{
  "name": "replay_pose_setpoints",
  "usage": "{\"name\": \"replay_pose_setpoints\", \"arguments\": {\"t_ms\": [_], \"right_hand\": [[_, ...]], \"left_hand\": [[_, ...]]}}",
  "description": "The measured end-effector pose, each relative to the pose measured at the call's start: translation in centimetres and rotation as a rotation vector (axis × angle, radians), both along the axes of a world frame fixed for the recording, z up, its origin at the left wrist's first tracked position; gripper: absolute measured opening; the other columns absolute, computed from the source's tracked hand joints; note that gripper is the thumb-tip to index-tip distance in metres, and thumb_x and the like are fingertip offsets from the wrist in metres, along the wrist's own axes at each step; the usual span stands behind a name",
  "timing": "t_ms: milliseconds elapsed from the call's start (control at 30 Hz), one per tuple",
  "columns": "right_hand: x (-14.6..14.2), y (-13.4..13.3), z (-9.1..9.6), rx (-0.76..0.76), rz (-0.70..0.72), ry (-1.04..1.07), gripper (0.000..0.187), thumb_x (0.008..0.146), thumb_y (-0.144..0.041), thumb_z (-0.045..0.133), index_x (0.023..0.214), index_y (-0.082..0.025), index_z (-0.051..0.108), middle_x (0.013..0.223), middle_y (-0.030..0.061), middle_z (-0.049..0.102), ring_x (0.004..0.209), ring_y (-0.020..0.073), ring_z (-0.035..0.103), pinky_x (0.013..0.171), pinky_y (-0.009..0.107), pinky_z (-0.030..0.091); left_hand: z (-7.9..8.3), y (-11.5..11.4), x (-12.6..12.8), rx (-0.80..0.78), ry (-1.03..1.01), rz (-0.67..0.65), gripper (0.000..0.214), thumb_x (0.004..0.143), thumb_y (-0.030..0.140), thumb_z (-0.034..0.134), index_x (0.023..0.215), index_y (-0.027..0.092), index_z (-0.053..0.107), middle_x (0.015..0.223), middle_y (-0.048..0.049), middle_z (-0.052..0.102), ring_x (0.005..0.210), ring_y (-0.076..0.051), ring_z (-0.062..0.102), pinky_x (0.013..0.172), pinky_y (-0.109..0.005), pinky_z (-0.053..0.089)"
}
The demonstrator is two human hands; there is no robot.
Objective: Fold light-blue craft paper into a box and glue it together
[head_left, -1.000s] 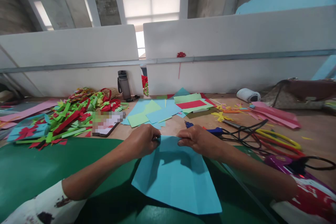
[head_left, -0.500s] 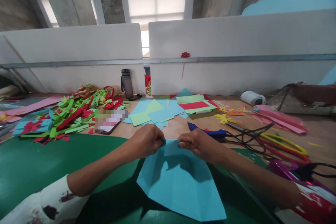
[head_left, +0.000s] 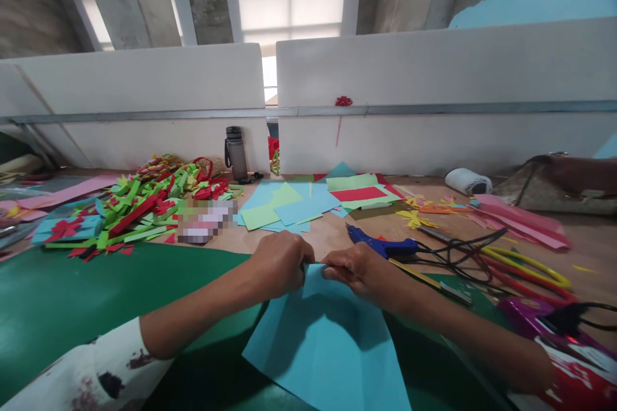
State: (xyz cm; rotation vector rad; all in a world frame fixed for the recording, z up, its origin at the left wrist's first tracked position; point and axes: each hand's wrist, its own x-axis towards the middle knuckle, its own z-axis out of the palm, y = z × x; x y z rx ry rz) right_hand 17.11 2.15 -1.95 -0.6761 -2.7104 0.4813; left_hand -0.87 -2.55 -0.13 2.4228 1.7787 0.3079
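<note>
A creased light-blue paper sheet (head_left: 332,340) lies on the green cutting mat (head_left: 72,308) in front of me. My left hand (head_left: 279,263) is closed and pinches the sheet's far edge. My right hand (head_left: 354,266) pinches the same edge just to the right, almost touching the left hand. The far edge is gathered into a narrow fold between my fingertips, and the sheet fans out wider toward me.
A blue glue gun (head_left: 383,245) with black cables lies just right of my hands. Green and red paper strips (head_left: 139,205) are piled at the left, by a phone (head_left: 205,223). Loose coloured sheets (head_left: 308,202), a grey bottle (head_left: 235,153) and a white roll (head_left: 466,181) sit farther back.
My hands have drawn closer together along the sheet's far edge, narrowing the fold between them. The sheet has shifted slightly.
</note>
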Motion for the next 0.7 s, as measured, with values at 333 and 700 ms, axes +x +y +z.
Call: {"name": "replay_pose_setpoints", "arguments": {"t_ms": [333,700], "right_hand": [[0.1,-0.3,0.7,0.017,-0.011,-0.062,0.028,0.086,-0.023,0.043,0.059,-0.017,0.041,0.053,-0.0048,0.036,0.049,0.0074,0.036,0.05,0.022,0.023],[0.1,-0.3,0.6,-0.159,0.04,0.097,0.04,0.091,-0.042,0.033,0.059,-0.018,0.032,0.056,-0.0054,0.029,0.051,0.0074,0.03,0.048,0.021,0.023]], "left_hand": [[0.6,0.1,-0.7,-0.089,-0.21,-0.054,0.017,0.066,0.016,0.052,0.064,0.016,0.069,0.055,-0.0021,0.06,0.051,-0.012,0.047,0.044,-0.021,0.025],[0.1,0.4,-1.5,-0.219,-0.445,-0.133,0.022,0.065,0.017,0.047,0.068,0.011,0.068,0.049,0.0027,0.047,0.046,-0.007,0.036,0.039,-0.019,0.023]]}}
